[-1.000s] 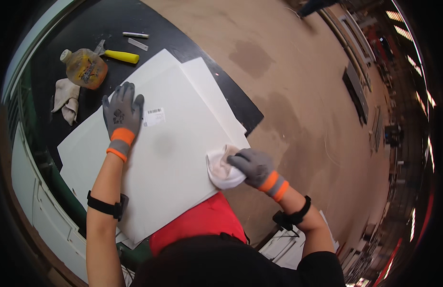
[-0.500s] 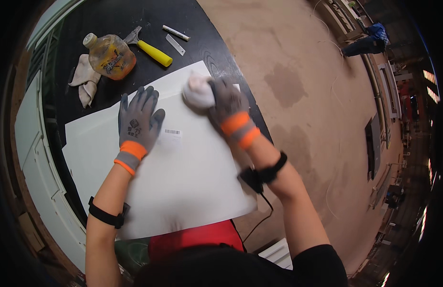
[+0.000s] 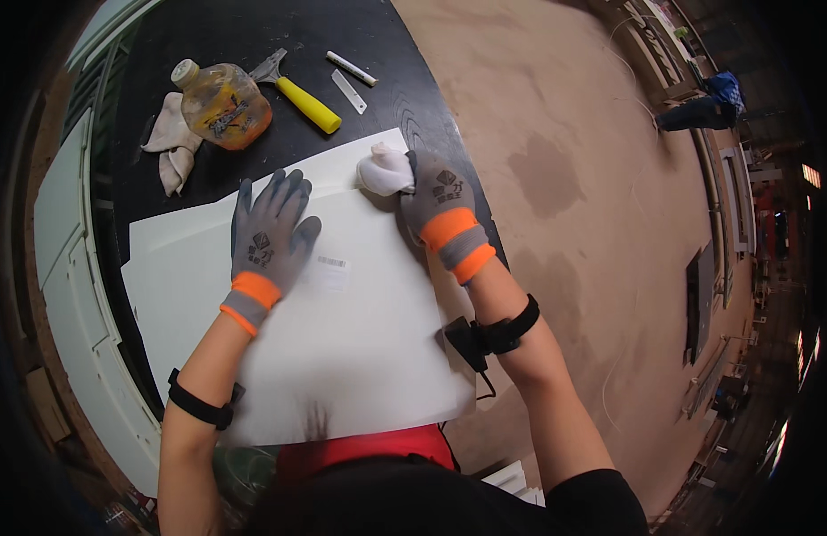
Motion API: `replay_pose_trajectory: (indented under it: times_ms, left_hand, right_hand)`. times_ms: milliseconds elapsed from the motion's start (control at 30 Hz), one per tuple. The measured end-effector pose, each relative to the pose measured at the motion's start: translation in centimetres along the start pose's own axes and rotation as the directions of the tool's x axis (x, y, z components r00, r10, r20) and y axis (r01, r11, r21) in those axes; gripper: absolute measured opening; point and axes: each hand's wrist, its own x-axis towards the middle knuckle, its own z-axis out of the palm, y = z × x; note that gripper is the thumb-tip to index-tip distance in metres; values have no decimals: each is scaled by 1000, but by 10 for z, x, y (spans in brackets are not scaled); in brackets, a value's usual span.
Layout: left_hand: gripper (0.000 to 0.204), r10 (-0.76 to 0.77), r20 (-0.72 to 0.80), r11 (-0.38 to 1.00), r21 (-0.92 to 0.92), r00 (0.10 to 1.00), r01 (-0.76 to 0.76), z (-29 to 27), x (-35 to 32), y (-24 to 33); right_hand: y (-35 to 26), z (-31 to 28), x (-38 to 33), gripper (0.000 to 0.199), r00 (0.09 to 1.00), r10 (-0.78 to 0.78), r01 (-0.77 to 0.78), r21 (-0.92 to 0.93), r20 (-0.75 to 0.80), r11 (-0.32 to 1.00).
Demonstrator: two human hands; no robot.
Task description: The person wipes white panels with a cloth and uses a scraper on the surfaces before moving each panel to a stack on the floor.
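A large white panel (image 3: 369,330) lies on the black table, with a small barcode label (image 3: 332,272) on its face. My left hand (image 3: 275,228), in a grey glove with an orange cuff, rests flat on the panel left of the label, fingers spread. In my right hand (image 3: 434,192), gloved the same way, is a bunched white cloth (image 3: 386,171), pressed on the panel near its far right corner. The fingertips of that hand are partly hidden behind the cloth.
Beyond the panel on the black table (image 3: 342,27) stand a bottle of orange liquid (image 3: 224,105), a folded rag (image 3: 174,143), a yellow-handled scraper (image 3: 308,104), a blade (image 3: 348,93) and a white marker (image 3: 352,68). Across the floor at right is another person (image 3: 706,105).
My right hand has moved slightly right with the cloth, and its blur is gone. The left hand stays flat on the panel. The whole view has shifted a little.
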Motion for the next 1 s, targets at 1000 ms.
replay_pose_trajectory:
  times_ms: [1000]
  left_hand:
    - [45,-836,186,-65,-968,516,243,-64,-405,-124]
  right_hand:
    - [-281,143,-26,30,931,-309,312,14,197,950]
